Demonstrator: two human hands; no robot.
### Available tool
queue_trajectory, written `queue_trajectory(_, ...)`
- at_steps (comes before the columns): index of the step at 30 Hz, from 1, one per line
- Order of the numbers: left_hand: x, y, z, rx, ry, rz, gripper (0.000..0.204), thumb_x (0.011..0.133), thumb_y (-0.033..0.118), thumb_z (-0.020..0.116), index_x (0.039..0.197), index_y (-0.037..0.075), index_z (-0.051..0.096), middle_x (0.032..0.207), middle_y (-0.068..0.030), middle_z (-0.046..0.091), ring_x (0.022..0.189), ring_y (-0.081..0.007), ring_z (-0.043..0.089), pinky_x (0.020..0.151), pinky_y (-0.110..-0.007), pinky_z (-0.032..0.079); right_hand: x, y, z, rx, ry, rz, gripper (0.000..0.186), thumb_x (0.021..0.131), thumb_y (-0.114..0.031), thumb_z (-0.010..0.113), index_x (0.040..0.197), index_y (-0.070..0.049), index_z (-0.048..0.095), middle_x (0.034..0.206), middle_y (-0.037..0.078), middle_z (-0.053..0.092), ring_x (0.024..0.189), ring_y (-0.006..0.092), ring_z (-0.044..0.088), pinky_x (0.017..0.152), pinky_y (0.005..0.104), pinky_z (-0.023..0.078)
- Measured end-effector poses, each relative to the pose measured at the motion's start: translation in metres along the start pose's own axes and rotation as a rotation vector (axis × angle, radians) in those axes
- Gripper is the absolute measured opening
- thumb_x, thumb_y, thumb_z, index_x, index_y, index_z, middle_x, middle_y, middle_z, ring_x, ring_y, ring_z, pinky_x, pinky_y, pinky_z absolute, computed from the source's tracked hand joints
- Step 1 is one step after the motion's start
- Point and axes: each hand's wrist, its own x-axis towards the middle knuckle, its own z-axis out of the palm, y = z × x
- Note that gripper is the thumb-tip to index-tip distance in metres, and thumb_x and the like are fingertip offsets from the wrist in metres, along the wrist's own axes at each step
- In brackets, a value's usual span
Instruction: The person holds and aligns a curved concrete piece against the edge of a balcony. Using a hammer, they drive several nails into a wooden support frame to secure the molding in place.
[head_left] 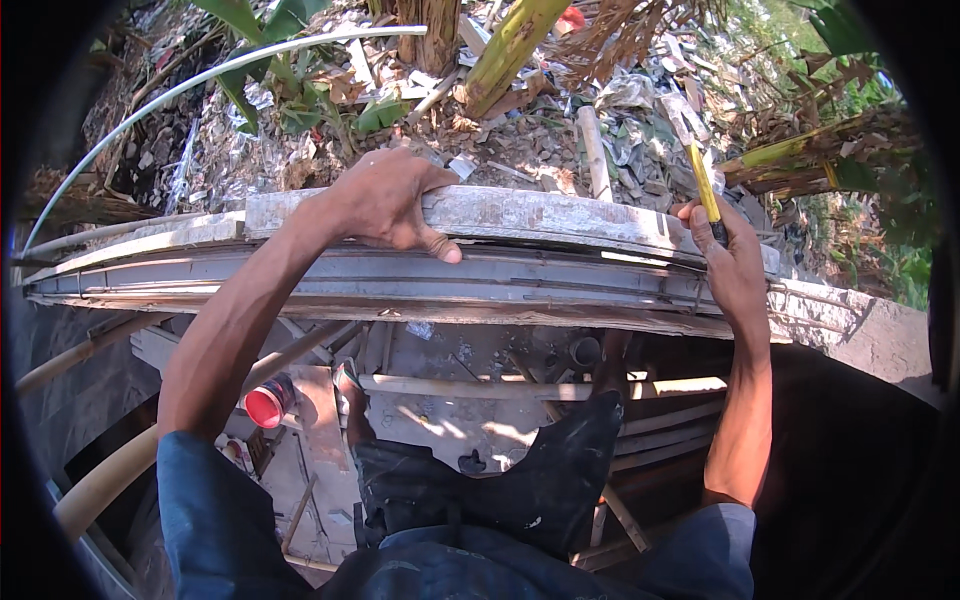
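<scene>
Fingers [440,178] of the left hand [385,197] hook over the far edge of a whitish, weathered plank [560,220], thumb down across the near edge, so that hand has the wood gripped; those of the right hand [738,255] are closed round the black end of a yellow-handled tool [702,182].

Largest of all I see is the rubble-strewn ground [540,145] beyond the plank's far edge, where banana plants [515,55] stand among broken bits and plastic scraps. Along the plank's near edge, a little lower, runs a long blue-grey board [480,275], with a brown, splintered sheet edge [400,309] below it. The plank lies lengthwise across the front of the person, the left hand left of its middle and the right hand near its right end. Past that end is a rough concrete ledge [865,335]. A pale, slender strip [240,62] arcs up past the plank's left end. Underneath, bamboo poles [105,485] cross above a grey floor [430,350], and a red-mouthed bucket [265,406] sits on the left. Smallest is the tool itself, slanting up beyond the plank's far edge, its pale tip hard to make out against the litter.
</scene>
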Motion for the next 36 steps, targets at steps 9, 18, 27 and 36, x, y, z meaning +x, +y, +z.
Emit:
queue_trajectory(9, -0.001, -0.011, 0.008, -0.025, 0.056, 0.064, 0.068, 0.058, 0.060, 0.085, 0.089, 0.003, 0.069, 0.061, -0.0102, 0.064, 0.063, -0.0306, 0.066, 0.059, -0.045, 0.050, 0.043, -0.025, 0.042, -0.165, -0.210, -0.104, 0.028, 0.098, -0.028, 0.058, 0.097, 0.000, 0.061, 0.074, 0.007, 0.053, 0.071, 0.0153, 0.048, 0.068, 0.0305, 0.042)
queue_trajectory(18, -0.005, -0.006, 0.012, 0.044, 0.152, 0.075, 0.068, 0.057, 0.064, 0.083, 0.077, 0.001, 0.064, 0.064, -0.0164, 0.063, 0.072, -0.0393, 0.066, 0.064, -0.048, 0.050, 0.064, -0.018, 0.050, -0.130, -0.512, -0.160, 0.033, 0.100, -0.031, 0.053, 0.100, 0.000, 0.062, 0.086, 0.007, 0.061, 0.083, 0.0149, 0.054, 0.081, 0.0316, 0.044)
queue_trajectory(27, -0.010, -0.008, 0.011, -0.020, 0.171, 0.082, 0.068, 0.056, 0.063, 0.083, 0.078, 0.002, 0.065, 0.067, -0.0157, 0.065, 0.075, -0.0386, 0.067, 0.067, -0.048, 0.050, 0.071, -0.031, 0.061, -0.290, -0.498, -0.126, 0.030, 0.099, -0.029, 0.056, 0.100, 0.000, 0.064, 0.071, 0.007, 0.050, 0.067, 0.0142, 0.045, 0.065, 0.0307, 0.040)
queue_trajectory(36, -0.009, -0.011, 0.013, -0.004, 0.149, 0.086, 0.072, 0.056, 0.066, 0.082, 0.081, 0.000, 0.065, 0.070, -0.0183, 0.066, 0.078, -0.0403, 0.067, 0.069, -0.048, 0.051, 0.072, -0.021, 0.058, -0.294, -0.454, -0.315, 0.025, 0.101, -0.025, 0.054, 0.104, -0.002, 0.063, 0.088, 0.010, 0.059, 0.083, 0.0180, 0.056, 0.082, 0.0327, 0.045)
